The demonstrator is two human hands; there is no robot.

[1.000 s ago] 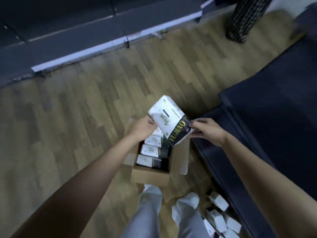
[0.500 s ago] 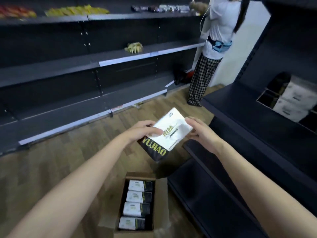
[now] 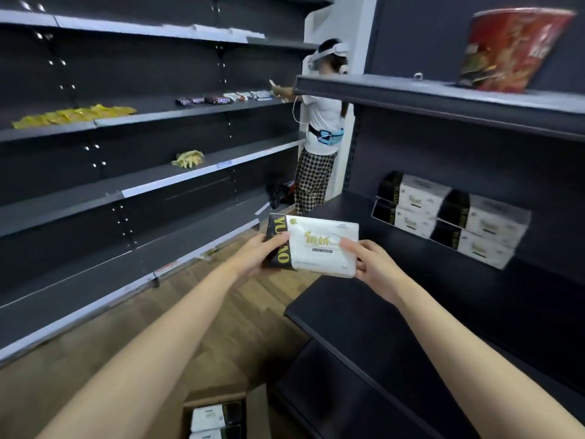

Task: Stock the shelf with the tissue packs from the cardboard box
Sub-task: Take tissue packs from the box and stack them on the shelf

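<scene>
I hold one white tissue pack (image 3: pixel 316 248) with a black end in front of me, level with the dark shelf (image 3: pixel 354 210) on the right. My left hand (image 3: pixel 256 255) grips its black left end. My right hand (image 3: pixel 370 264) grips its white right edge. Several matching tissue packs (image 3: pixel 452 218) are stacked two high further back on that shelf. The open cardboard box (image 3: pixel 253 410) sits on the floor at the bottom edge, with more packs (image 3: pixel 209 418) showing inside.
Another person (image 3: pixel 319 131) stands at the aisle's far end, working at the left shelving (image 3: pixel 158 179), which carries yellow packets and candy bars. A red cup-noodle tub (image 3: pixel 512 45) sits on the upper right shelf (image 3: pixel 443 99). Lower right shelves (image 3: pixel 364 327) jut out near my arms.
My view has lifted from the floor and box toward the shelves. Both hands raised the pack from the box, turned it flat and carried it to the right shelf's height.
</scene>
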